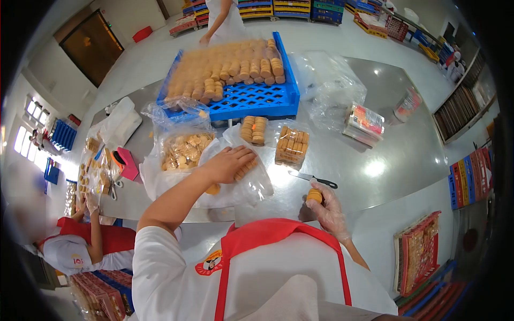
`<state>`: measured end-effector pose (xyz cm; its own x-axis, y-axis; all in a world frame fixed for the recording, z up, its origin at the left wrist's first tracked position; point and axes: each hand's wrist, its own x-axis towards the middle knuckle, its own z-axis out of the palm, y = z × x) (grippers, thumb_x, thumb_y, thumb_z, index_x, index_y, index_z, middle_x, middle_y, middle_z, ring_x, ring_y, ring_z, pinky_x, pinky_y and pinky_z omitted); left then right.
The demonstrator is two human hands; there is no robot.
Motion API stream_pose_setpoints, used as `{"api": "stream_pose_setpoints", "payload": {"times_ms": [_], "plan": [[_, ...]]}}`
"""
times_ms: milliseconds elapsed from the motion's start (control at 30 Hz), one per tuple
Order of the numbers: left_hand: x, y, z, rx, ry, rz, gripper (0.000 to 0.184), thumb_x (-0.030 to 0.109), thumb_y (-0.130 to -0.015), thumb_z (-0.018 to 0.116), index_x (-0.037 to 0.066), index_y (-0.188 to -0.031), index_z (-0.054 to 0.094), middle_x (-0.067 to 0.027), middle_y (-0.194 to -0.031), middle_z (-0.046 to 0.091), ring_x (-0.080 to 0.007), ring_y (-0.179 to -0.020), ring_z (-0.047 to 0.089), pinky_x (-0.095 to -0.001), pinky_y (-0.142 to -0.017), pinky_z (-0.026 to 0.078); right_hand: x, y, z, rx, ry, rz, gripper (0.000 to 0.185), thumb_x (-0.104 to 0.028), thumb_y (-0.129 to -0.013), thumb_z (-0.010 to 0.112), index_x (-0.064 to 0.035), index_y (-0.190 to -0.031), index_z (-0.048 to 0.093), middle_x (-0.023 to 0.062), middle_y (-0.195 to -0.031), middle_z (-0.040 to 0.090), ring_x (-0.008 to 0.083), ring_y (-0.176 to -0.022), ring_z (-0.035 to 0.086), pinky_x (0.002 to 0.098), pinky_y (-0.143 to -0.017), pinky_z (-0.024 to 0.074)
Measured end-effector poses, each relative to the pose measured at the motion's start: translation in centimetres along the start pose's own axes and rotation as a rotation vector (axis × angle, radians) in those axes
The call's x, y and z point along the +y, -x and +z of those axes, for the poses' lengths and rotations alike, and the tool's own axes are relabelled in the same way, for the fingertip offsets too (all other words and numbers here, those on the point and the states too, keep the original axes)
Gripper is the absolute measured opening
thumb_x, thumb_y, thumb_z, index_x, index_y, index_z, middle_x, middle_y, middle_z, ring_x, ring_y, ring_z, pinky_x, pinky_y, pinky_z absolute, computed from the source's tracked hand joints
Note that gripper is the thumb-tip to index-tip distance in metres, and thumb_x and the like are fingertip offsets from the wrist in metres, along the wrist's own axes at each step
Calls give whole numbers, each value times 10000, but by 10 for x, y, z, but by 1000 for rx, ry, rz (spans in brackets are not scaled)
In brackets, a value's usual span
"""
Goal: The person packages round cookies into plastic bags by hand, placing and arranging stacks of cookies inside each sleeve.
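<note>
My left hand point(231, 163) is bare and curls over a short row of round biscuits point(247, 169) lying on a clear plastic bag point(259, 184). Part of that row is hidden beneath the palm. At the table's front edge, my right hand point(329, 211), in a clear plastic glove, is closed around a few round biscuits point(315, 196). Just beyond it lies a knife with a black handle point(327, 183). Two biscuit stacks point(253, 131) stand past my left hand, beside a wrapped block of biscuits point(292, 146). Left of them sits an open bag of broken biscuits point(184, 151).
A blue crate point(257, 109) piled with biscuits stands at the table's far side. Clear bags point(332, 80) and a stack of printed labels point(364, 124) lie right of it. A co-worker point(96, 241) is at the left; another person point(222, 18) stands beyond the crate.
</note>
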<state>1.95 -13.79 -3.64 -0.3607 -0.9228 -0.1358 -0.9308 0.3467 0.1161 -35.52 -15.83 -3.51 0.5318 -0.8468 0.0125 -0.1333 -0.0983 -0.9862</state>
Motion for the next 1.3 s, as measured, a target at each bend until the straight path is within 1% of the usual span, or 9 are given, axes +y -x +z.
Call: {"api": "stream_pose_setpoints", "payload": {"times_ms": [133,267,433,600,800,900,1100,1200,1300], "plan": [[7,-2,-11,-32,108,-50,945,137,-623,809,118,-1464,378,-121,-1459,433,-306,-1375,402,-440,-1122,339,-8,-8,5,-35,116,-37,472,-70,-901,652,15,-1344,512,137,-1269,526,200,-1111,567,328,-989,450],[10,10,-21,19,150,-115,925,132,-613,808,88,-1438,391,-148,-1425,457,-333,-1343,431,-439,-1101,367,-4,-12,11,-64,-225,115,508,-55,-891,654,-6,-1371,495,104,-1156,582,148,-1009,590,283,-894,480],[36,36,-54,235,701,-313,955,186,-599,866,50,-1422,403,-153,-1359,492,-322,-1289,476,-413,-1082,388,-21,-18,6,-70,-364,351,542,-37,-887,650,-6,-1397,469,50,-1016,623,98,-911,586,219,-784,470],[75,55,-53,513,890,-283,1059,244,-576,905,31,-1461,363,-160,-1302,489,-319,-1242,497,-397,-1057,419,-40,-42,15,-46,-293,77,516,-1,-904,624,0,-1395,464,84,-1190,564,132,-1039,571,253,-882,485],[115,62,-43,596,918,-407,1105,223,-562,907,43,-1491,337,-150,-1325,430,-311,-1224,482,-397,-1053,421,-96,-72,49,127,-444,-318,519,-16,-871,693,-24,-1354,501,71,-1253,553,156,-1051,565,294,-935,470],[123,67,-42,680,939,-476,1134,182,-532,907,57,-1507,343,-110,-1267,416,-268,-1224,448,-379,-1055,383,-95,-78,44,-23,-20,-340,510,-59,-829,746,-40,-1301,555,62,-1197,594,148,-1013,560,291,-876,475],[118,90,-33,886,1074,-432,1162,37,-514,895,88,-1520,316,-87,-1392,366,-245,-1320,406,-367,-1065,404,-86,-86,42,-255,-87,-294,476,-121,-773,789,-41,-1213,625,84,-1111,655,188,-969,586,327,-852,481],[128,93,-33,963,1159,-470,1100,20,-529,879,107,-1496,363,-106,-1383,354,-253,-1293,413,-378,-1073,385,-103,-80,47,-138,339,-463,488,-140,-757,801,-43,-1204,629,106,-1123,669,252,-1014,612,369,-899,484],[133,92,-34,1030,1026,-478,1064,-10,-533,861,114,-1477,388,-105,-1400,330,-249,-1295,410,-370,-1076,377,-104,-74,49,-289,246,-449,497,-151,-743,812,-55,-1196,632,111,-1139,678,305,-1078,614,398,-948,476]]}}
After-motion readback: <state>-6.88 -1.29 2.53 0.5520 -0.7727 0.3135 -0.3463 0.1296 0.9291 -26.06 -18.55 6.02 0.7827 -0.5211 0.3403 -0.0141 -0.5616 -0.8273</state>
